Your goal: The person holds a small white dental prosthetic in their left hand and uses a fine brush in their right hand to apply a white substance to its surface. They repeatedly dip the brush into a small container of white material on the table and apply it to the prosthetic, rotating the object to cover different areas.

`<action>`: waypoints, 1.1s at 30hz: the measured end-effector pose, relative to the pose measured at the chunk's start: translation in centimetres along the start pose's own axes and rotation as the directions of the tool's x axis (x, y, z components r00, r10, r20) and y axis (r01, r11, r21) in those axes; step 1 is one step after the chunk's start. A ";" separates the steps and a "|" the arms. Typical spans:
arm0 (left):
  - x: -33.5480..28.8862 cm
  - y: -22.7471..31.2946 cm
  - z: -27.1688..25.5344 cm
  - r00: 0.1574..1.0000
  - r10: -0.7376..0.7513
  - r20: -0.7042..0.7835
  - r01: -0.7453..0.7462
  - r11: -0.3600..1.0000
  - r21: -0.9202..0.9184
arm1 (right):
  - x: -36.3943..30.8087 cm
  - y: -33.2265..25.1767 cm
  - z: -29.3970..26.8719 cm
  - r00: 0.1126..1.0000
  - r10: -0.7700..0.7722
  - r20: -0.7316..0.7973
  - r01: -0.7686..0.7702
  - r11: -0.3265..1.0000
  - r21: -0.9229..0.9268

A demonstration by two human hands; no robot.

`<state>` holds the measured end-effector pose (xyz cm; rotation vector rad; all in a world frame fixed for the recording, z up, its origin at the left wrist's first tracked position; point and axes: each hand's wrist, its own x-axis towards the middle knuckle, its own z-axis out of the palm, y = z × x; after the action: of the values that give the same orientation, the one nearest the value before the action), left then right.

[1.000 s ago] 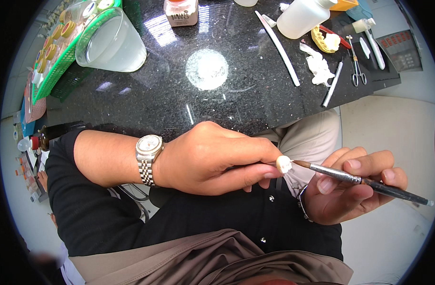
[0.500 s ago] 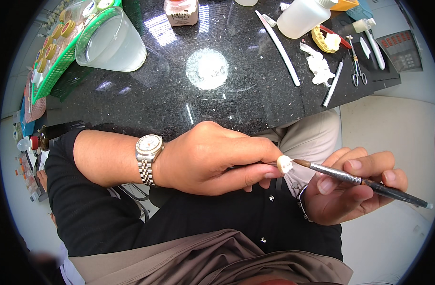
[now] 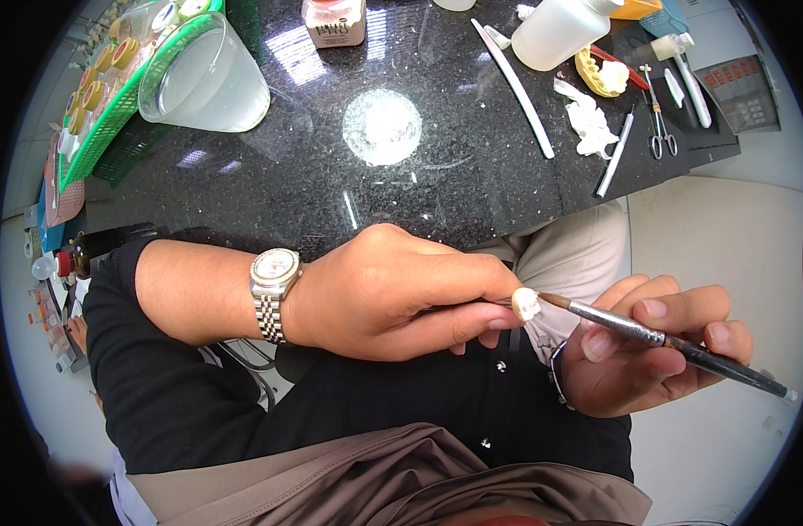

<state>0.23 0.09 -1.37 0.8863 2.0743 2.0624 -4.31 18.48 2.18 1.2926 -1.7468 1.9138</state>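
My left hand (image 3: 393,294) is closed, thumb and index finger pinched around a thin metal holder (image 3: 432,307) that is mostly hidden. At its end, just past my fingertips, sits a small cream-and-white dental crown (image 3: 525,304). A fine brush (image 3: 625,325) with a silver ferrule and a dark handle lies in the fingers of my right hand (image 3: 643,351). The brown bristle tip points left and meets the right side of the crown, or comes very near it. Both hands are held in front of my lap, just off the table's near edge.
The black speckled table (image 3: 305,167) carries a clear cup of liquid (image 3: 217,83), a green basket of capped jars (image 3: 112,131), a square jar (image 3: 335,22), a white bottle (image 3: 561,35), a yellow dental cast (image 3: 594,74), crumpled tissue (image 3: 586,118), scissors-like forceps (image 3: 657,123) and a curved white strip (image 3: 515,92).
The brush tip has shifted very slightly left and down along the crown, and its handle end dips a little. My left hand stays in place.
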 end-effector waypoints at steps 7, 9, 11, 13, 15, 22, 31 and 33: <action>0.0 0.1 0.0 1.000 -0.009 -0.002 0.009 1.000 -0.016 | 0.2 -0.1 0.0 1.000 -0.013 -0.009 0.013 1.000 -0.016; 0.1 0.2 0.0 1.000 -0.015 0.000 0.015 1.000 -0.012 | 0.2 -0.1 -0.1 1.000 -0.018 -0.010 0.018 1.000 -0.016; 0.2 0.3 -0.1 0.999 -0.032 0.012 0.032 0.999 -0.012 | 0.2 -0.1 -0.1 1.000 -0.017 -0.023 0.017 1.000 -0.018; 0.2 0.2 0.0 1.000 -0.026 0.004 0.026 1.000 -0.006 | 0.1 -0.1 0.1 0.999 -0.007 -0.036 0.006 1.000 -0.028; 0.1 0.2 0.0 1.000 -0.017 -0.001 0.017 1.000 -0.002 | 0.1 -0.2 0.1 0.999 0.002 -0.038 -0.003 0.999 -0.034; 0.1 0.1 0.0 1.000 -0.015 0.005 0.015 1.000 -0.012 | 0.1 -0.1 0.0 1.000 -0.009 -0.022 0.008 1.000 -0.005; 0.1 0.0 0.1 1.000 -0.002 -0.002 0.002 1.000 -0.005 | 0.0 0.0 -0.1 1.000 -0.005 -0.005 0.005 1.000 -0.008; 0.1 0.0 0.1 1.000 0.003 -0.006 -0.003 1.000 -0.003 | 0.0 0.0 -0.1 1.000 -0.002 -0.004 0.002 1.000 -0.001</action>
<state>0.19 0.20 -1.32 0.8843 2.0735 2.0723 -4.33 18.57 2.20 1.2893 -1.7440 1.9132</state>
